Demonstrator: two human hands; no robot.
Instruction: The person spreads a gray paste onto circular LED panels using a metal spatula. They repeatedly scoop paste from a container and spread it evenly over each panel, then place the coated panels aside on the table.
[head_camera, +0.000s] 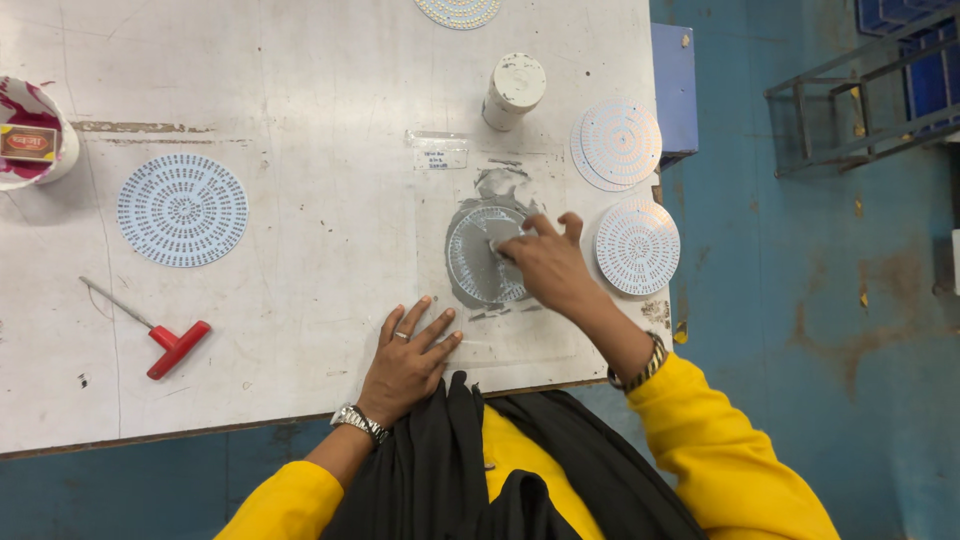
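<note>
**Right hand spreads grey paste on a round board at centre-right of the counter**

At the far left edge sits a white tub (30, 135) with red smears. Right of it a round LED board (182, 210) lies flat, and below that a red T-handle driver (160, 332), its shaft pointing up-left. The left hand (408, 362) rests flat on the white counter (300, 100) near the lower edge, fingers spread and holding nothing, pointing up-right toward the work.

Just up-right of it lies the pasted board (482, 255), a disc ringed by grey smear. The right hand (545, 265) reaches in from the lower right and covers the disc's right side; its grip is pinched on a small pale piece (497, 244) pressed to the disc. This hand is the nearer one.

Above stands a white canister (514, 90). To the right, two stacked boards (617, 143) and a single board (637, 247) lie close to the counter's right edge, leaving little room there; open counter lies left of the disc.
</note>
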